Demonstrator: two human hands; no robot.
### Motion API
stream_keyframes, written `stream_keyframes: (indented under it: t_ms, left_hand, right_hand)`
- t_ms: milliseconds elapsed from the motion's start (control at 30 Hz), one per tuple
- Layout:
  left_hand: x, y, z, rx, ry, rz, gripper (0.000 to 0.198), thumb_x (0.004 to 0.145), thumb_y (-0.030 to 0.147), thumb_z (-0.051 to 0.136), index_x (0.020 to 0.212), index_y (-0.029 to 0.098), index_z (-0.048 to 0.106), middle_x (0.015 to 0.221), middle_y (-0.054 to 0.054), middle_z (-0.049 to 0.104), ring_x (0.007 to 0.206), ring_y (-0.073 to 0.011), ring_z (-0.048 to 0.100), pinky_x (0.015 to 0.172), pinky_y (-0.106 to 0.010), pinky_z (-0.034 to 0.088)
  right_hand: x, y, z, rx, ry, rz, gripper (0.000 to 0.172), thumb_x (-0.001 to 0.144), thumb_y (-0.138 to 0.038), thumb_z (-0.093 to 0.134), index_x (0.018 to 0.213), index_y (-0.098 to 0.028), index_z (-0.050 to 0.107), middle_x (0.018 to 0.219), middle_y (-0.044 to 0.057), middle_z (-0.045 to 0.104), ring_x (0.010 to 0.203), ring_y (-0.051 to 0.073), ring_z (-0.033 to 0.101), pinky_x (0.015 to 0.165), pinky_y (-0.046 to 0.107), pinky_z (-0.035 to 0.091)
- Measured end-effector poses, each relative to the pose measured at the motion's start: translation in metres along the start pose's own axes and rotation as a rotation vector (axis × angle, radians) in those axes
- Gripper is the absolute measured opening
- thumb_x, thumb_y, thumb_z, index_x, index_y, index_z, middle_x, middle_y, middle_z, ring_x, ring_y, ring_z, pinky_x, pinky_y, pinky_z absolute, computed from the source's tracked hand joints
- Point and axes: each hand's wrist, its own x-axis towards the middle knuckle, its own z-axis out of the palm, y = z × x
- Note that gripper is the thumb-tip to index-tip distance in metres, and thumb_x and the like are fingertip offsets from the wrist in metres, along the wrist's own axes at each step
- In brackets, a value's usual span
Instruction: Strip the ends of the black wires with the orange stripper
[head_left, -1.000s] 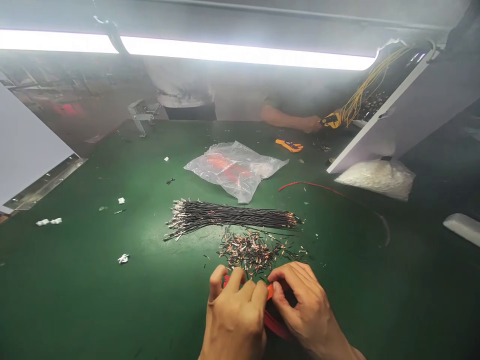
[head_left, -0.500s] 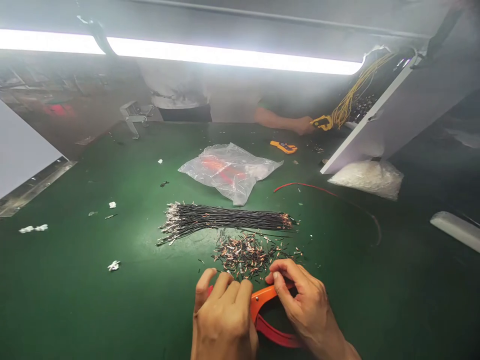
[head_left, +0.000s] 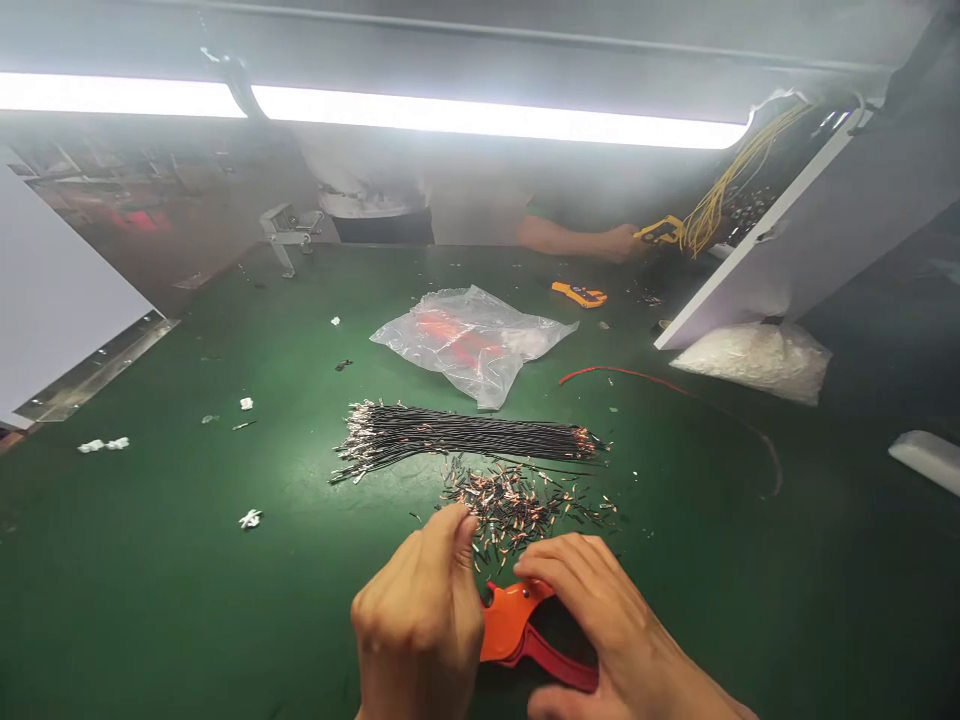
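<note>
My left hand point(head_left: 420, 620) is curled, its fingertips pinched together at the near edge of a heap of small cut wire ends point(head_left: 517, 500); whatever it pinches is too small to make out. My right hand point(head_left: 607, 625) lies curled over an orange-and-red wire stripper point(head_left: 517, 635) that rests on the green table point(head_left: 187, 580). Its fingers touch the tool's top handle. Just beyond the heap lies a bundle of thin black wires point(head_left: 457, 438) with metal terminals at the left end.
A clear plastic bag point(head_left: 472, 340) with red contents lies beyond the wires. A red wire point(head_left: 630, 374) curves to the right, near a bag of white parts point(head_left: 757, 358) under a slanted white board point(head_left: 810, 220). Across the table another person's hand point(head_left: 622, 243) holds a yellow tool; an orange tool point(head_left: 579, 294) lies nearby.
My left hand has lifted off the stripper and moved forward to the heap of wire ends, pinching there. The orange head of the tool has come into view. My right hand stays on the handle.
</note>
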Motion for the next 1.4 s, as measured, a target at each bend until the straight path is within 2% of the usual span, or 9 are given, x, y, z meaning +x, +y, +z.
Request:
stream_keyframes:
  t_ms: [67,167,300,400,633,833,1100,1300,1400]
  left_hand:
    - [0.005,-0.001,-0.004,0.007,0.073,-0.043,0.007,0.096,0.017,0.061,0.1,0.014,0.066,0.063,0.004,0.067,0.048,-0.0063,0.06,0.052,-0.019,0.044]
    - [0.008,0.0,-0.008,-0.019,0.102,-0.076,0.009,0.095,0.013,0.062,0.102,0.014,0.066,0.064,0.004,0.068,0.046,-0.0053,0.056,0.051,-0.018,0.045]
    - [0.008,0.005,-0.011,-0.119,0.084,-0.033,0.014,0.096,0.01,0.056,0.107,0.016,0.062,0.072,0.001,0.07,0.052,-0.0062,0.059,0.052,-0.019,0.047]
    - [0.009,0.009,-0.015,-0.129,0.095,0.019,0.014,0.098,0.013,0.052,0.108,0.018,0.059,0.065,0.003,0.067,0.05,-0.0076,0.06,0.05,-0.019,0.046]
    - [0.007,0.012,-0.013,-0.164,-0.001,0.188,0.02,0.093,0.007,0.055,0.11,0.017,0.06,0.057,0.006,0.064,0.044,-0.0082,0.06,0.045,-0.018,0.043]
    - [-0.001,0.02,-0.009,-0.213,-0.051,0.115,0.023,0.091,0.006,0.056,0.11,0.017,0.061,0.064,0.003,0.063,0.05,-0.0098,0.059,0.049,-0.021,0.045]
    - [0.001,0.022,-0.011,-0.207,-0.08,0.089,0.014,0.092,0.008,0.054,0.097,0.02,0.06,0.058,0.006,0.057,0.046,-0.0092,0.055,0.047,-0.022,0.043]
    - [-0.005,0.02,-0.006,-0.195,-0.073,0.14,0.017,0.089,0.007,0.055,0.103,0.016,0.06,0.063,0.003,0.063,0.05,-0.01,0.058,0.05,-0.023,0.045]
    - [-0.007,0.02,-0.004,-0.186,-0.085,0.156,0.017,0.088,0.007,0.056,0.102,0.016,0.06,0.062,0.004,0.06,0.049,-0.0107,0.055,0.048,-0.024,0.042]
  right_hand:
    - [-0.006,0.002,-0.002,-0.09,-0.094,0.008,0.088,0.059,-0.062,0.09,0.128,-0.021,0.054,0.12,0.016,0.068,0.106,0.038,0.066,0.09,0.054,0.058]
    - [-0.017,0.01,0.0,-0.173,-0.133,0.064,0.1,0.054,-0.047,0.097,0.138,-0.026,0.048,0.134,0.018,0.062,0.118,0.044,0.06,0.094,0.063,0.053]
    - [-0.024,0.019,0.002,-0.163,-0.062,0.03,0.073,0.075,-0.023,0.082,0.138,-0.024,0.046,0.124,0.014,0.066,0.112,0.036,0.062,0.097,0.06,0.05]
    - [-0.024,0.024,-0.002,-0.066,0.071,0.14,0.056,0.087,-0.029,0.071,0.139,-0.023,0.05,0.126,0.015,0.066,0.114,0.036,0.061,0.097,0.059,0.049]
    - [-0.023,0.01,-0.016,1.151,0.173,0.38,0.053,0.095,-0.065,0.046,0.128,-0.031,0.068,0.117,0.01,0.075,0.107,0.031,0.069,0.095,0.044,0.054]
    - [-0.011,-0.017,-0.007,1.585,0.031,0.404,0.047,0.08,-0.043,0.068,0.125,-0.027,0.068,0.108,0.01,0.077,0.097,0.029,0.072,0.085,0.042,0.056]
    - [-0.005,-0.029,0.001,1.546,-0.068,0.533,0.058,0.068,-0.047,0.065,0.119,-0.02,0.069,0.096,0.014,0.078,0.086,0.033,0.076,0.085,0.049,0.056]
    - [-0.005,-0.023,0.006,1.229,0.162,0.505,0.035,0.072,-0.046,0.063,0.093,-0.02,0.075,0.084,0.012,0.078,0.094,0.035,0.075,0.082,0.047,0.059]
    - [-0.005,-0.016,0.006,1.188,0.067,0.475,0.034,0.075,-0.047,0.063,0.091,-0.021,0.076,0.084,0.012,0.077,0.099,0.035,0.073,0.088,0.049,0.057]
